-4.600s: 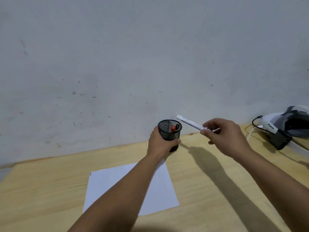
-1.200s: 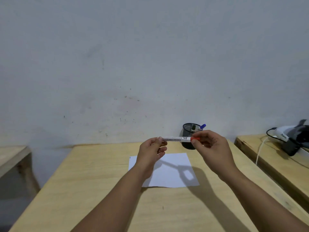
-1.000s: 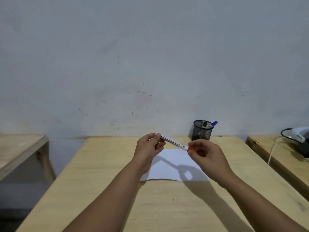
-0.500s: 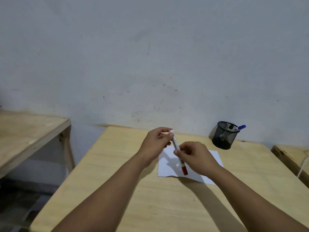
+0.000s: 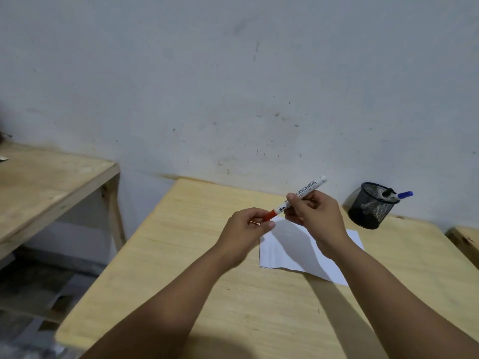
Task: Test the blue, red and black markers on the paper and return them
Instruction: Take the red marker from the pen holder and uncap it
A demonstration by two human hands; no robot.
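Note:
I hold the red marker (image 5: 305, 190), a white barrel with a red cap, slanted above the table. My right hand (image 5: 313, 213) grips the barrel at its middle. My left hand (image 5: 248, 226) pinches the red cap (image 5: 269, 215) at the lower end. The cap sits on the marker. Below my hands lies the white paper (image 5: 293, 252), partly shaded by them. The black mesh pen cup (image 5: 370, 209) stands at the back right near the wall, with the blue marker (image 5: 403, 195) and a dark-capped marker (image 5: 387, 194) sticking out.
The wooden table (image 5: 233, 294) meets the grey wall at the back. A second wooden table (image 5: 46, 182) stands to the left across a gap showing the floor. Another table's corner (image 5: 466, 239) shows at the right edge.
The marker has been turned around: its red cap now points toward my left hand, which has taken hold of it, while my right hand grips the barrel. The view swung left.

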